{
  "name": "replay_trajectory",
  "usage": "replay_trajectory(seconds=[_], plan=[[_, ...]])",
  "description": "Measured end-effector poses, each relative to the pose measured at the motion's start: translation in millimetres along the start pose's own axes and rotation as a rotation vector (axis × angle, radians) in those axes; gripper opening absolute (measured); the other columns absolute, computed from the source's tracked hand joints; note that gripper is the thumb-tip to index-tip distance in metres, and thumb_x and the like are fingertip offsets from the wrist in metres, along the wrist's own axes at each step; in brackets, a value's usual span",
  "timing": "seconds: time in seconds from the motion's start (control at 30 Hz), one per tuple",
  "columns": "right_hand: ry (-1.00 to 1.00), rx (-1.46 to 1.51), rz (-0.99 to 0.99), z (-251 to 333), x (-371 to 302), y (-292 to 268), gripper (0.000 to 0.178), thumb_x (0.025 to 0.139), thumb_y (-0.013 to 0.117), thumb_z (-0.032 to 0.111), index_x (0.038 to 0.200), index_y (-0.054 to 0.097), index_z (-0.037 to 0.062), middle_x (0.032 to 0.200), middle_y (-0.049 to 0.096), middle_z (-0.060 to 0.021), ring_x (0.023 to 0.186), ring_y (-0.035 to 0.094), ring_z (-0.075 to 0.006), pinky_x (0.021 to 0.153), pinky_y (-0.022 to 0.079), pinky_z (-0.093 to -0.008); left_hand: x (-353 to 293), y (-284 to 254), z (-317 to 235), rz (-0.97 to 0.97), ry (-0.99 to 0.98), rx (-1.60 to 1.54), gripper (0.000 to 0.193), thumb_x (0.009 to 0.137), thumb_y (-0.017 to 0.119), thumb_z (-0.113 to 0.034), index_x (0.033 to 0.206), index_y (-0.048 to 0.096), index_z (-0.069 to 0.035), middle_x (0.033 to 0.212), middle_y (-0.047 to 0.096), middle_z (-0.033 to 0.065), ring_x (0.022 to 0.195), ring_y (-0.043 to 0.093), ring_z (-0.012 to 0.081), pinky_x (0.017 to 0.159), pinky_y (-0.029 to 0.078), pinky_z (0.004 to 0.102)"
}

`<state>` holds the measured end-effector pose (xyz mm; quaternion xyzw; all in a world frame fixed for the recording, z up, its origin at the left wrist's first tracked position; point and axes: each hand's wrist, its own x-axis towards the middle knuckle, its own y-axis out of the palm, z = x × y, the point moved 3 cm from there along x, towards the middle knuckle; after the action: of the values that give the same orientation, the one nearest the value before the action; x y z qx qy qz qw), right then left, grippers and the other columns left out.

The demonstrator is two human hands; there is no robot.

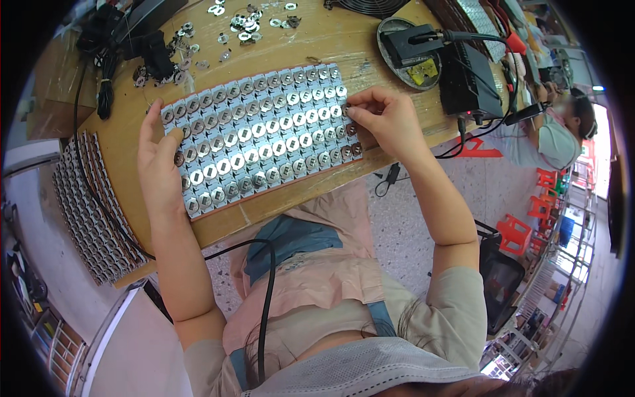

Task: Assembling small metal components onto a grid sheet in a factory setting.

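Observation:
A light-blue panel of small circuit boards (pixel 268 135), with rows of round silver metal discs on it, lies at a slant on the wooden table in front of me. My left hand (pixel 159 165) grips its left edge, thumb over the top face and fingers along the side. At the opposite edge, my right hand (pixel 390 122) has thumb and forefinger pinched together over the end of a row. Those fingertips cover whatever they hold or touch there. Some discs near the right edge look darker than the shiny ones in the middle.
Loose silver discs (pixel 246 26) lie scattered at the table's far side. A round metal dish (pixel 399 79) holds a yellow sponge, beside a black powered box (pixel 471 83). More panels (pixel 92 205) are stacked at left. A black cable (pixel 270 291) crosses before me. Another person (pixel 555 135) sits at right.

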<state>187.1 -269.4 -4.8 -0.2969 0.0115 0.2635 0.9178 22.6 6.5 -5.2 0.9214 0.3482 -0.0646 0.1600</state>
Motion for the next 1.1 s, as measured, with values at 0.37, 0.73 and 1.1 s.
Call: replay_trajectory(seconds=[0.37,0.73,1.1], plan=[[0.024,-0.007,0.06,3,2,-2,0.017,0.074,0.07,0.008,0.086,0.068,-0.0033,0.073,0.067,-0.0097,0.066,0.062,-0.0142,0.062,0.049,-0.0278,2,-3,4,0.02,0.005,0.023,0.053,0.085,0.046,0.002,0.136,0.034,0.002,0.115,0.057,0.0181,0.092,0.062,0.0178,0.079,0.05,0.0271],[-0.161,-0.248,0.018,15,-2,-5,0.016,0.076,0.067,0.008,0.086,0.068,-0.0036,0.081,0.067,-0.0121,0.072,0.063,-0.0167,0.064,0.05,-0.0299,-2,0,-2,0.025,0.032,-0.001,0.052,0.085,0.046,0.002,0.136,0.035,0.001,0.115,0.057,0.0172,0.094,0.061,0.0178,0.081,0.049,0.028],[0.32,0.918,0.133,15,-17,-10,0.028,0.085,0.062,0.008,0.108,0.058,-0.0078,0.089,0.065,-0.0088,0.069,0.06,-0.0094,0.058,0.048,-0.0216,2,-7,-5,0.053,0.09,-0.075,0.05,0.084,0.046,0.002,0.134,0.04,0.001,0.127,0.05,0.0157,0.108,0.055,0.0187,0.093,0.043,0.0303]])
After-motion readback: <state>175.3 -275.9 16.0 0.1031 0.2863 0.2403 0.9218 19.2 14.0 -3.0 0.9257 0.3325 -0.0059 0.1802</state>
